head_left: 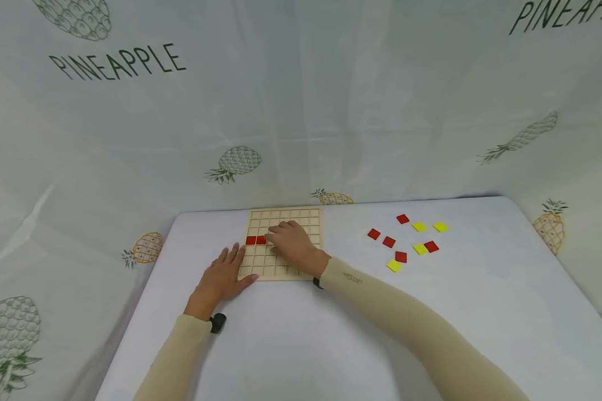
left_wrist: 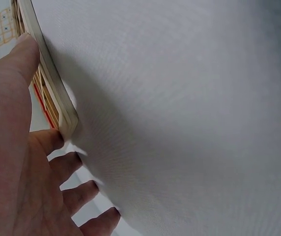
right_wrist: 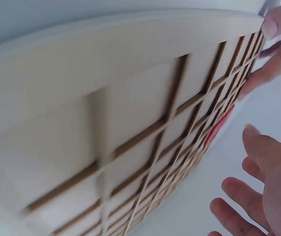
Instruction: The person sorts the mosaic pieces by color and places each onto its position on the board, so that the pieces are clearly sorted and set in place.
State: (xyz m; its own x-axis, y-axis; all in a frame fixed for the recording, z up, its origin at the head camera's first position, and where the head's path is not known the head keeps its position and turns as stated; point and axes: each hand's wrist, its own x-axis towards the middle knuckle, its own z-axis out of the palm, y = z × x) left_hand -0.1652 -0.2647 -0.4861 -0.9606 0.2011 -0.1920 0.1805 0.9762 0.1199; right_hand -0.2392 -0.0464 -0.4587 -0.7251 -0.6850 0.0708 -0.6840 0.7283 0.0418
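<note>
A light wooden grid board (head_left: 266, 271) lies flat near the far edge of the table. Two red square tiles, a left one (head_left: 251, 240) and a right one (head_left: 261, 240), sit side by side in cells at its left edge. My left hand (head_left: 222, 279) is spread at the board's lower left corner, thumb and index finger touching its edges, the other fingertips on the table. Over the board's middle hovers my right hand (head_left: 293, 245), its fingertips close to the right red tile. Nothing shows between its thumb (right_wrist: 263, 145) and fingers in the right wrist view.
To the right of the board, several loose red tiles (head_left: 388, 241) and yellow tiles (head_left: 440, 226) are scattered on the white table (head_left: 301, 345); some overlap. A pineapple-print sheet (head_left: 331, 111) hangs behind and beside the table.
</note>
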